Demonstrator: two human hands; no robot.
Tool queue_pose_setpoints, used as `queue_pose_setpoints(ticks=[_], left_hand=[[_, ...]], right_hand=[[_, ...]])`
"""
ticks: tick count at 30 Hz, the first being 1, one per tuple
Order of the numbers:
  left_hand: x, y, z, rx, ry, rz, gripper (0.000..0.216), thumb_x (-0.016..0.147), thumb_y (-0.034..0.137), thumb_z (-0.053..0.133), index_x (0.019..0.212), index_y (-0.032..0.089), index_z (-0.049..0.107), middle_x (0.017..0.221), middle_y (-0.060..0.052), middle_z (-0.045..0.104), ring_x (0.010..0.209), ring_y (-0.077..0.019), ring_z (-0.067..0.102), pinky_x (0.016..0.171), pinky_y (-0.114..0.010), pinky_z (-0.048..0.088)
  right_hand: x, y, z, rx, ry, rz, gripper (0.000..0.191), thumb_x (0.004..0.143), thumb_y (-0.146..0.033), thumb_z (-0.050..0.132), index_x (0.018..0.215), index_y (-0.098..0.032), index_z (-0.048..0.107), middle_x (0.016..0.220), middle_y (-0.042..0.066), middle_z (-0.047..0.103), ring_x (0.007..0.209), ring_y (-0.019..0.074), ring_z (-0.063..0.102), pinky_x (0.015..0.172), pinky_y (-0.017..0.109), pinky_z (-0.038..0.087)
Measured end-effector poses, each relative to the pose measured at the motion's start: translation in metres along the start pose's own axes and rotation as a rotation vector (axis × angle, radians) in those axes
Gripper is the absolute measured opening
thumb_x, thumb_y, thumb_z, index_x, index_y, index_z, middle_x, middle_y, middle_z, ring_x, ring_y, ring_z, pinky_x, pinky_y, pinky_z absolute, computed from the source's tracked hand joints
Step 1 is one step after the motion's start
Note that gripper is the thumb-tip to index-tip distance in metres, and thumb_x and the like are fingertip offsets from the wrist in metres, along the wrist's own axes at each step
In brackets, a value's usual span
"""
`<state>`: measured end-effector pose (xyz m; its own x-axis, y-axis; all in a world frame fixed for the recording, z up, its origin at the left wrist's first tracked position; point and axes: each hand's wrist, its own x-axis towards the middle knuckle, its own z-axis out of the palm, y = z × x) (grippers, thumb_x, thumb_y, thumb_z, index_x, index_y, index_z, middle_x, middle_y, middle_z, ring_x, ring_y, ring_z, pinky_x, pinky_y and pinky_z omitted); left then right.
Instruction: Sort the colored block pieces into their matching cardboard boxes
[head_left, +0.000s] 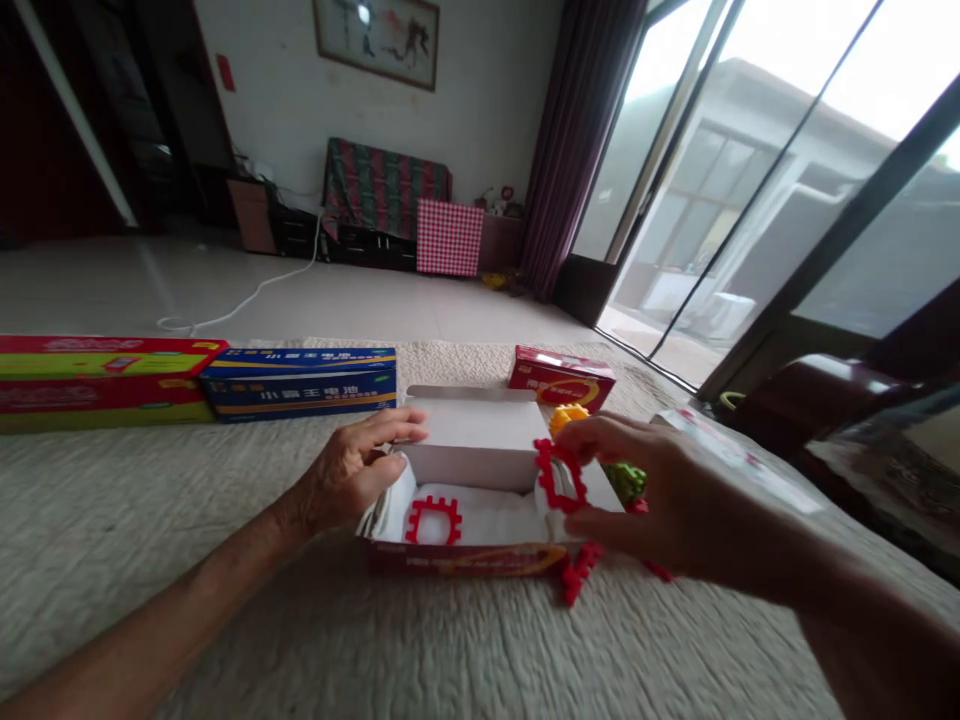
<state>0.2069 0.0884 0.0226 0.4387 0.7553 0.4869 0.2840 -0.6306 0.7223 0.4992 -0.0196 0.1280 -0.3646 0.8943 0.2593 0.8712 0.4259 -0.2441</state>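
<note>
Left hand [364, 465] at center, clamped on the left end of the open box [465, 562], thumb by the rim, fingers at the back corner. Right hand [645, 480], right of center, blurred: pinches a notched red frame [547, 480] between thumb and fingers, tilted, over the box's right end. Box has its lid [472, 420] folded back, white lining [495, 515] inside; another red frame, the lying one [454, 522], is on the lining, left half.

Around it: loose red piece [577, 577] just beside the front right corner, green piece [626, 480] and yellow piece [568, 416] near the right hand, partly hidden. All on textured beige cloth [262, 620].

Farther: small red box [562, 380] behind, right of center. Blue box [304, 385] left of center, touching the long red-and-yellow box [105, 385] at the left edge. White cable [262, 285] on the floor, upper left. Checked cloth [450, 237] top center, purple curtain [577, 130] and glass doors [712, 200] upper right.
</note>
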Motion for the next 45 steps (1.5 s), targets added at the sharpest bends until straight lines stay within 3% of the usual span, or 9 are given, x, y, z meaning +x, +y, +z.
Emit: queue_pose_setpoints(ticks=[4,9,14,21,25,28,34,40,45], left_hand=[[-0.001,-0.001,0.002,-0.044,0.021,-0.014,0.032,0.074,0.017,0.052,0.1,0.016,0.07,0.128,-0.01,0.062,0.121,-0.0263,0.056,0.092,-0.035,0.053],[0.001,-0.001,0.004,-0.046,0.056,0.027,0.033,0.071,0.015,0.051,0.097,0.016,0.071,0.124,-0.011,0.064,0.119,-0.0263,0.057,0.087,-0.034,0.055],[0.001,0.002,0.004,-0.073,0.054,0.014,0.035,0.069,0.015,0.05,0.097,0.015,0.071,0.125,-0.011,0.064,0.116,-0.0263,0.059,0.07,-0.028,0.057],[0.001,0.002,0.004,-0.043,0.062,0.028,0.035,0.069,0.013,0.05,0.096,0.015,0.072,0.124,-0.01,0.064,0.116,-0.0253,0.059,0.079,-0.031,0.056],[0.001,0.002,0.004,-0.016,0.069,0.038,0.034,0.07,0.013,0.05,0.095,0.014,0.072,0.123,-0.011,0.065,0.116,-0.0254,0.059,0.084,-0.033,0.055],[0.001,0.001,0.005,-0.017,0.066,0.039,0.033,0.07,0.014,0.05,0.095,0.014,0.072,0.123,-0.012,0.065,0.116,-0.0256,0.059,0.083,-0.032,0.055],[0.001,-0.003,0.003,-0.035,0.043,0.049,0.034,0.07,0.015,0.05,0.095,0.015,0.072,0.125,-0.011,0.064,0.116,-0.0252,0.059,0.078,-0.031,0.057],[0.003,-0.001,0.001,0.032,0.059,0.054,0.035,0.066,0.016,0.049,0.091,0.015,0.073,0.12,-0.011,0.067,0.113,-0.0249,0.062,0.095,-0.038,0.051],[-0.001,0.003,-0.001,0.041,0.086,-0.04,0.037,0.063,0.018,0.049,0.091,0.016,0.073,0.118,-0.01,0.069,0.109,-0.0258,0.064,0.093,-0.037,0.053]], right_hand=[[0.046,-0.041,0.027,0.066,-0.193,0.006,0.039,0.069,-0.036,0.072,0.104,-0.02,0.068,0.086,0.003,0.068,0.072,0.0148,0.06,0.062,0.026,0.045],[0.071,-0.053,0.06,0.015,-0.29,-0.064,0.04,0.064,-0.038,0.074,0.097,-0.017,0.07,0.084,0.005,0.067,0.073,0.0157,0.058,0.063,0.026,0.041],[0.073,-0.054,0.071,-0.01,-0.27,-0.046,0.034,0.063,-0.034,0.07,0.093,-0.017,0.069,0.082,0.005,0.067,0.07,0.015,0.057,0.062,0.027,0.041],[0.064,-0.049,0.075,0.077,-0.233,0.037,0.03,0.065,-0.031,0.069,0.092,-0.017,0.067,0.081,0.003,0.067,0.067,0.0134,0.058,0.06,0.025,0.042],[0.059,-0.045,0.075,0.063,-0.248,0.105,0.011,0.077,-0.027,0.06,0.077,-0.018,0.065,0.064,-0.001,0.063,0.055,0.0092,0.052,0.052,0.024,0.035],[0.057,-0.046,0.07,0.067,-0.243,0.096,0.016,0.082,-0.024,0.053,0.073,-0.018,0.065,0.056,-0.002,0.059,0.048,0.0072,0.047,0.048,0.023,0.031],[0.038,-0.042,0.053,0.16,0.091,0.091,0.019,0.087,-0.026,0.049,0.083,-0.018,0.066,0.064,-0.002,0.062,0.056,0.0089,0.053,0.055,0.024,0.038],[-0.008,-0.031,0.039,0.252,0.292,0.188,0.021,0.088,-0.032,0.049,0.085,-0.019,0.065,0.076,0.001,0.068,0.067,0.0126,0.061,0.062,0.027,0.046],[-0.044,-0.001,0.036,0.345,0.528,0.363,0.021,0.085,-0.036,0.052,0.088,-0.02,0.065,0.087,0.005,0.071,0.079,0.0177,0.066,0.073,0.032,0.051]])
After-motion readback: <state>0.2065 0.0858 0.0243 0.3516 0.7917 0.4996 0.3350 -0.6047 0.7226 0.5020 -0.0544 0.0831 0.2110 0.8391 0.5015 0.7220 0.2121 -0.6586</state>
